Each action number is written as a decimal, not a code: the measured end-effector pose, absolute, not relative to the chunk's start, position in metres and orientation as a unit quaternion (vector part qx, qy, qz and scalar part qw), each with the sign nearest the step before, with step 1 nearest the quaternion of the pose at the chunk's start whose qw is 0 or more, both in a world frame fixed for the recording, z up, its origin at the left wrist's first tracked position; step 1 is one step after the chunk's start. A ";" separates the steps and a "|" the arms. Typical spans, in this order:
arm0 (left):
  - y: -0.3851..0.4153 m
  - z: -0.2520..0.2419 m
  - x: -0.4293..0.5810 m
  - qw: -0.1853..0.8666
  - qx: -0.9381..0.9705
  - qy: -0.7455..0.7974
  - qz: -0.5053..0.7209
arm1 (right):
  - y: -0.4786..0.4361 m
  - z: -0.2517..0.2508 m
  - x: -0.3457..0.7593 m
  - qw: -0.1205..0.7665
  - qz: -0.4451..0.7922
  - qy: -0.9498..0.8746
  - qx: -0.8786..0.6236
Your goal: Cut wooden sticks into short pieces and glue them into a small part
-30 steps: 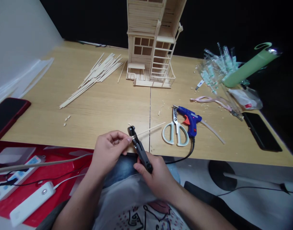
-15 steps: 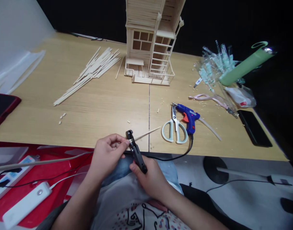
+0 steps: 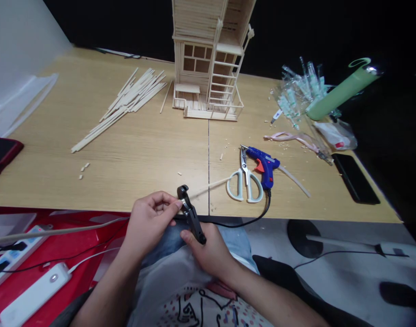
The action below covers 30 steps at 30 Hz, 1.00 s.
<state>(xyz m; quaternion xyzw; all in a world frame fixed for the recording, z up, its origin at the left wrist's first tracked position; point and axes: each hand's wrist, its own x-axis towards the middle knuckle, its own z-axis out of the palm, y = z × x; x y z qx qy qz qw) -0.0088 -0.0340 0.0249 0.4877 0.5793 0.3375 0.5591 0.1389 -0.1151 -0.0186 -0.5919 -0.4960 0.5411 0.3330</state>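
Observation:
My left hand [image 3: 153, 217] pinches the end of a thin wooden stick [image 3: 212, 184] between thumb and forefinger. The stick passes through the jaws of a black hand cutter [image 3: 191, 217] and points off to the right, its far end by the scissors' handles. Wrapped round the cutter's handles is my right hand [image 3: 208, 250], its fingers partly hidden beneath. Both hands are at the table's front edge, over my lap. A small cut piece of wood [image 3: 179, 173] lies on the table just beyond the cutter.
A stick-built model house [image 3: 204, 68] stands at the back. Loose wooden sticks [image 3: 126, 102] lie left of it. Scissors [image 3: 244, 177] touch or nearly touch a blue glue gun [image 3: 265, 165]. Right are a green bottle [image 3: 340, 91] and black phone [image 3: 354, 177]; left, a red-edged phone [image 3: 3, 154].
The view has shifted slightly, so the tabletop things appear a little farther left. Both hands keep their grips, and the stick's far end has swung slightly away from me.

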 end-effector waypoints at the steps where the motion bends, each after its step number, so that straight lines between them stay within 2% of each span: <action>1: -0.034 0.024 -0.009 0.557 0.492 0.578 0.338 | -0.115 -0.019 0.138 0.339 0.540 -0.493 -0.592; 8: -0.036 0.019 -0.017 0.518 0.538 0.569 0.344 | -0.113 -0.011 0.144 0.298 0.582 -0.477 -0.588; 10: -0.033 0.019 -0.023 0.465 0.576 0.569 0.358 | -0.113 -0.004 0.151 0.290 0.580 -0.472 -0.596; 14: -0.015 0.016 -0.030 0.288 0.661 0.571 0.392 | -0.111 0.020 0.176 0.273 0.554 -0.505 -0.604; 17: 0.003 0.013 -0.026 0.214 0.726 0.549 0.354 | -0.104 0.041 0.208 0.278 0.457 -0.550 -0.641; 20: 0.014 0.009 -0.020 0.138 0.766 0.553 0.298 | -0.085 0.057 0.249 0.274 0.258 -0.600 -0.706; 23: 0.018 0.003 -0.018 0.114 0.769 0.550 0.305 | -0.056 0.060 0.286 0.245 0.026 -0.622 -0.743; 25: 0.018 0.001 -0.019 0.127 0.759 0.544 0.334 | -0.036 0.057 0.303 0.229 -0.029 -0.624 -0.747; 30: 0.016 0.002 -0.023 0.178 0.729 0.550 0.367 | -0.004 0.044 0.315 0.150 -0.044 -0.665 -0.730</action>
